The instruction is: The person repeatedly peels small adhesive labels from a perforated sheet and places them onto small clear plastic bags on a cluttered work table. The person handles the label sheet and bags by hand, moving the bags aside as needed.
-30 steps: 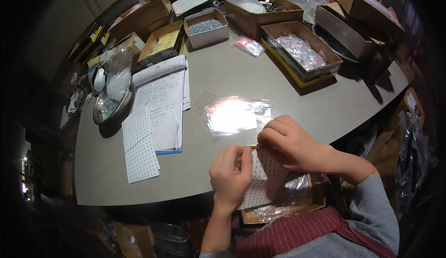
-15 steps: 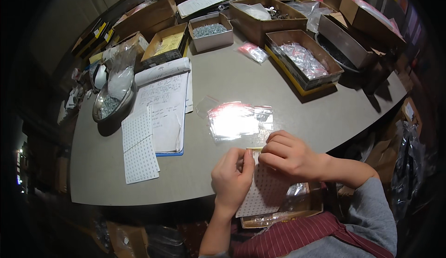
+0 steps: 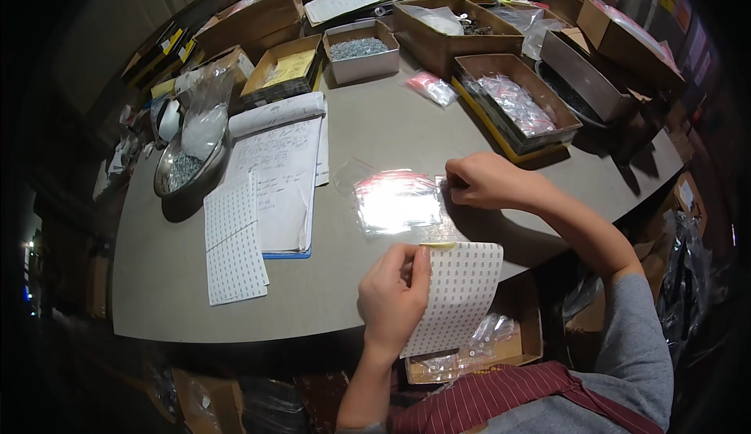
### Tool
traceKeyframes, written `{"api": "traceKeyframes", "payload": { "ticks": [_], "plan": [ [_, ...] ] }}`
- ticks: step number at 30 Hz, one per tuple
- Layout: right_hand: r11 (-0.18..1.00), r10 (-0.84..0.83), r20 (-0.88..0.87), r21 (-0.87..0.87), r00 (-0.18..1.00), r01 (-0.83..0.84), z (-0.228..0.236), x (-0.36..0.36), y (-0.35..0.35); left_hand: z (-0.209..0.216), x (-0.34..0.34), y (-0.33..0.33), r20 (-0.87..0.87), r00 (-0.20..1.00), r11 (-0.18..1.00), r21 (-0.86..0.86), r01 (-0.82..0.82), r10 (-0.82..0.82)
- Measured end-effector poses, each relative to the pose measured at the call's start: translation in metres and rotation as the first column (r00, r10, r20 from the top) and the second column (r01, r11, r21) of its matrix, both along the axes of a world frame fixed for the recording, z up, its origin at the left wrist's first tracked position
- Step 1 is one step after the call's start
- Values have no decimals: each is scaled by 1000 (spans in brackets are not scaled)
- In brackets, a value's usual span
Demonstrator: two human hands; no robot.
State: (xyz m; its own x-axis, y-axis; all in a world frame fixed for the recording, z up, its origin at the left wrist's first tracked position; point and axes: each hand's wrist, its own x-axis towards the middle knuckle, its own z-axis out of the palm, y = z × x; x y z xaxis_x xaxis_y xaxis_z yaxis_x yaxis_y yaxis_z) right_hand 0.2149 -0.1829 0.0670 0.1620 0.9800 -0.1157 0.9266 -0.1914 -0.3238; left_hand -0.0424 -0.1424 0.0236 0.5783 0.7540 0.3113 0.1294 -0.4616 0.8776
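My left hand (image 3: 395,289) pinches the upper left corner of a white label sheet (image 3: 461,293) covered with rows of small dark marks. A yellowish strip shows along the sheet's top edge, and its lower part hangs over the table's near edge. Farther forward, my right hand (image 3: 486,181) is closed with its fingertips down at the right edge of a spread of clear zip bags (image 3: 397,203) with red-lined tops. Glare whitens the middle of those bags. Anything between the right fingertips is too small or hidden to make out.
Below the table edge sits an open carton (image 3: 528,332) with small bags inside. On the left lie a clipboard with papers (image 3: 285,199), more label sheets (image 3: 235,254) and a metal bowl of hardware (image 3: 188,170). A box of filled bags (image 3: 516,105) and a hardware box (image 3: 360,49) stand behind.
My right hand has left the label sheet's top edge and moved forward to the zip bags. The left hand keeps its hold, and more of the sheet is now uncovered.
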Motion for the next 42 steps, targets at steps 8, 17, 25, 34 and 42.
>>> {"api": "traceKeyframes", "payload": {
  "ticks": [8, 17, 25, 34, 42],
  "plan": [
    [997, 64, -209, 48, 976, -55, 18, 6, 11, 2, 0, 0, 24, 1000, 1000, -25, 5, -4],
    [986, 121, -193, 140, 974, -95, -3, -20, 30, 3, -2, 1, 65, 998, 999, -30, 15, -13],
    [990, -26, -303, 127, 953, 68, -9, 26, -18, -2, -6, 1, 90, 996, 995, -96, 33, -24],
    [950, 109, -348, 311, 931, 5, -25, 18, -92, -13, -19, 5, 555, 832, 880, -394, 267, -4],
    [905, 426, -499, 231, 754, -358, -10, -35, -141, -12, -18, 4, 540, 841, 898, -349, 268, -41]
  ]
}}
